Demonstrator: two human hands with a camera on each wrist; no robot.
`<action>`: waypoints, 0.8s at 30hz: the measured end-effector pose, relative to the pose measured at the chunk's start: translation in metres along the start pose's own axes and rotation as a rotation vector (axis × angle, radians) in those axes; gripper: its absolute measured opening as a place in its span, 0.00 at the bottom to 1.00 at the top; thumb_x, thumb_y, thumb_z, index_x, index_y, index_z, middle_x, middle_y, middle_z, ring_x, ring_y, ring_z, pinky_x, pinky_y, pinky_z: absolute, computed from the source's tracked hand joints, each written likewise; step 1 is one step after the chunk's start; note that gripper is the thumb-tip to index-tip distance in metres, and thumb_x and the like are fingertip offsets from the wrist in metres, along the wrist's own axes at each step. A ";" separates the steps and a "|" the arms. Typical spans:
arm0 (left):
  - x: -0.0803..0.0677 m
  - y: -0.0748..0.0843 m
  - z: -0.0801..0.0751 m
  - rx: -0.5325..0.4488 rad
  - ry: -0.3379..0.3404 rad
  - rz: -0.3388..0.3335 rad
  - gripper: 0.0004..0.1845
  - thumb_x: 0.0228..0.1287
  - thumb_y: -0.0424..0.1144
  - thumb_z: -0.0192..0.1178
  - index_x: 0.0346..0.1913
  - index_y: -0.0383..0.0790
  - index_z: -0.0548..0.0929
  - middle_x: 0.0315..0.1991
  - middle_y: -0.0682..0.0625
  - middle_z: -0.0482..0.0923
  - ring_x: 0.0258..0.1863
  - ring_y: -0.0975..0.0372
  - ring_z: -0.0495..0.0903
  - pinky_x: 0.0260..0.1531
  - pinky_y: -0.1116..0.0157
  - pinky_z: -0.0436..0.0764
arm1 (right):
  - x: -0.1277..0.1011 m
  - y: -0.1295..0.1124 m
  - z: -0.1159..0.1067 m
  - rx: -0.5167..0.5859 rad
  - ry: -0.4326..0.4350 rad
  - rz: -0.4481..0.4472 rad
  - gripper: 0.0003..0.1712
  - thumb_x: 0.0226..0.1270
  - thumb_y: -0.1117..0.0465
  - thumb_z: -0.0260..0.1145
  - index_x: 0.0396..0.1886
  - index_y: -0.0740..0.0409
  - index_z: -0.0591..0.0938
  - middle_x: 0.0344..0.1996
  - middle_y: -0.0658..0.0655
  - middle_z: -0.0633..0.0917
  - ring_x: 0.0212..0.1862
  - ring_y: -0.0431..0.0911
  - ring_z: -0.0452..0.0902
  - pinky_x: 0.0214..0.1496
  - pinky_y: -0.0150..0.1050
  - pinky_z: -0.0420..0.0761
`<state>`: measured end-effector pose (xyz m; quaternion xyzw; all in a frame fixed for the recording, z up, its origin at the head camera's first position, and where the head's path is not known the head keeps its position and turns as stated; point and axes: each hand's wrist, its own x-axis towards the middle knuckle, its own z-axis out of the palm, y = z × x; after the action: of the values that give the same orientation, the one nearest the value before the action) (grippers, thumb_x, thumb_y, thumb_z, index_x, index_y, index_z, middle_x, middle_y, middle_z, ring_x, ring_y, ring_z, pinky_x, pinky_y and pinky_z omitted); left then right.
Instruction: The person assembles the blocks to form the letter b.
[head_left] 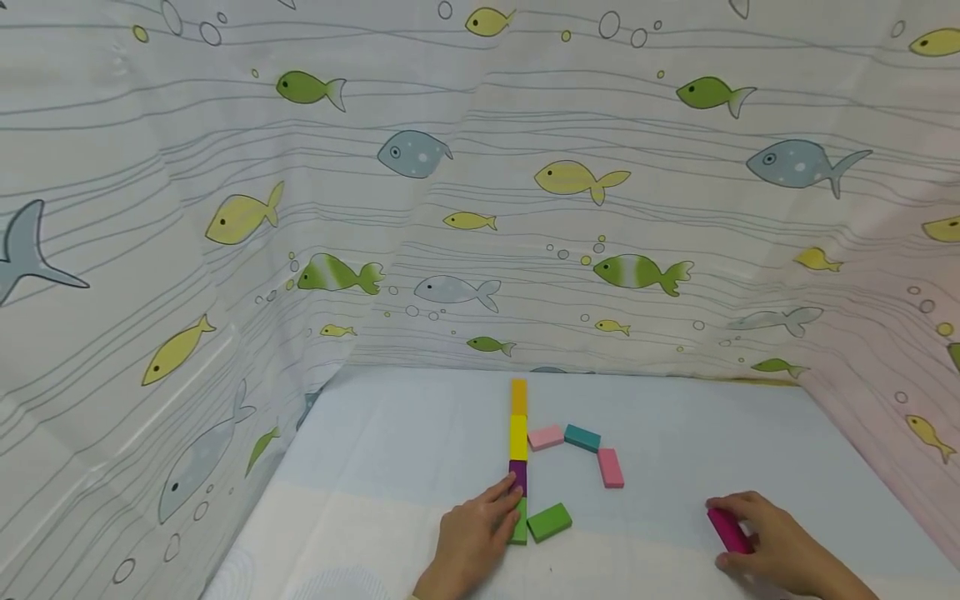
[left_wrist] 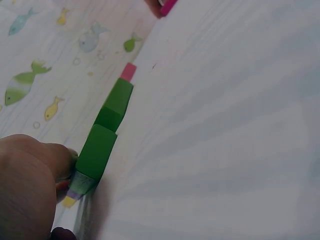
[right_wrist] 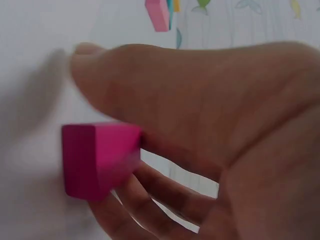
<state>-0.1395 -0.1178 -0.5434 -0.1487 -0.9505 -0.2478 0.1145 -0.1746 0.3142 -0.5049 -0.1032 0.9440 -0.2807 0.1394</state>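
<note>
A straight column of blocks stands out in the head view: orange (head_left: 519, 397), yellow (head_left: 518, 437), purple (head_left: 518, 477) and green (head_left: 520, 532). Fingers of my left hand (head_left: 470, 533) rest on the purple and green blocks, partly covering them. A second green block (head_left: 550, 522) lies slanted beside the column's near end. From the yellow block a curve runs right: a pink block (head_left: 545, 437), a teal block (head_left: 582, 437) and a darker pink block (head_left: 611, 468). Off to the right, my right hand (head_left: 776, 537) holds a magenta block (right_wrist: 102, 160) with curled fingers behind it.
The blocks lie on a pale tabletop (head_left: 390, 433). A fish-print curtain (head_left: 525, 250) rises behind the table and along both sides. Between the darker pink block and my right hand is a stretch of bare tabletop.
</note>
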 end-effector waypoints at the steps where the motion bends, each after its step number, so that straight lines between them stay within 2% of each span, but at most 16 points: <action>1: 0.000 0.000 0.000 0.001 -0.002 0.000 0.19 0.69 0.48 0.60 0.61 0.55 0.81 0.66 0.61 0.75 0.46 0.56 0.86 0.19 0.74 0.68 | -0.002 0.001 -0.001 0.020 -0.019 0.000 0.45 0.40 0.49 0.83 0.61 0.58 0.77 0.53 0.60 0.77 0.40 0.46 0.74 0.37 0.37 0.82; 4: 0.001 0.000 0.000 0.014 0.003 0.005 0.19 0.69 0.48 0.60 0.61 0.55 0.81 0.66 0.61 0.75 0.47 0.57 0.86 0.20 0.73 0.71 | -0.008 0.007 -0.002 0.078 -0.058 -0.052 0.46 0.42 0.56 0.83 0.63 0.62 0.74 0.56 0.64 0.75 0.40 0.48 0.75 0.36 0.36 0.81; 8: 0.002 0.000 -0.001 0.021 0.014 0.016 0.19 0.69 0.48 0.61 0.61 0.54 0.81 0.65 0.60 0.75 0.48 0.57 0.86 0.21 0.73 0.74 | -0.011 0.011 0.000 0.102 -0.034 -0.122 0.43 0.44 0.62 0.81 0.62 0.64 0.74 0.56 0.65 0.75 0.40 0.47 0.75 0.34 0.34 0.80; 10: 0.002 -0.001 -0.001 0.013 0.013 0.013 0.19 0.68 0.48 0.61 0.61 0.54 0.81 0.65 0.60 0.75 0.49 0.57 0.86 0.21 0.74 0.73 | -0.009 0.009 0.003 0.085 -0.007 -0.074 0.45 0.42 0.60 0.82 0.62 0.64 0.75 0.55 0.63 0.76 0.41 0.46 0.75 0.35 0.37 0.82; 13: 0.001 -0.001 0.000 0.001 0.009 0.008 0.19 0.69 0.48 0.61 0.61 0.54 0.81 0.65 0.60 0.75 0.47 0.57 0.86 0.18 0.75 0.69 | -0.006 0.004 0.008 0.062 0.012 0.071 0.50 0.38 0.51 0.84 0.63 0.64 0.75 0.53 0.62 0.77 0.43 0.48 0.73 0.36 0.43 0.85; 15: 0.001 -0.001 0.000 -0.007 -0.006 -0.008 0.19 0.69 0.48 0.61 0.62 0.55 0.81 0.66 0.61 0.75 0.49 0.57 0.85 0.21 0.74 0.73 | -0.004 0.000 0.014 0.046 0.020 0.173 0.54 0.34 0.43 0.83 0.63 0.63 0.75 0.52 0.60 0.78 0.43 0.49 0.73 0.38 0.47 0.85; 17: 0.000 0.000 0.000 -0.010 -0.016 -0.017 0.20 0.69 0.49 0.61 0.62 0.55 0.81 0.66 0.61 0.74 0.50 0.57 0.85 0.24 0.73 0.76 | -0.002 -0.003 0.020 0.054 0.026 0.216 0.57 0.32 0.38 0.82 0.62 0.63 0.75 0.51 0.60 0.78 0.42 0.48 0.73 0.38 0.47 0.86; 20: 0.000 0.001 0.001 -0.008 -0.019 -0.018 0.20 0.69 0.49 0.61 0.62 0.55 0.81 0.65 0.61 0.75 0.51 0.58 0.85 0.26 0.73 0.77 | -0.001 -0.007 0.028 0.065 0.050 0.223 0.58 0.30 0.34 0.82 0.61 0.62 0.76 0.49 0.58 0.78 0.41 0.48 0.74 0.39 0.46 0.86; 24: 0.000 0.000 0.001 0.000 0.007 0.008 0.19 0.69 0.48 0.61 0.61 0.54 0.82 0.65 0.60 0.76 0.47 0.57 0.86 0.20 0.74 0.71 | 0.001 -0.017 0.035 0.062 0.079 0.195 0.58 0.29 0.32 0.81 0.60 0.61 0.77 0.49 0.57 0.78 0.42 0.47 0.75 0.39 0.46 0.86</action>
<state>-0.1398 -0.1178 -0.5443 -0.1515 -0.9494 -0.2481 0.1188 -0.1628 0.2826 -0.5236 0.0045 0.9451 -0.2990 0.1318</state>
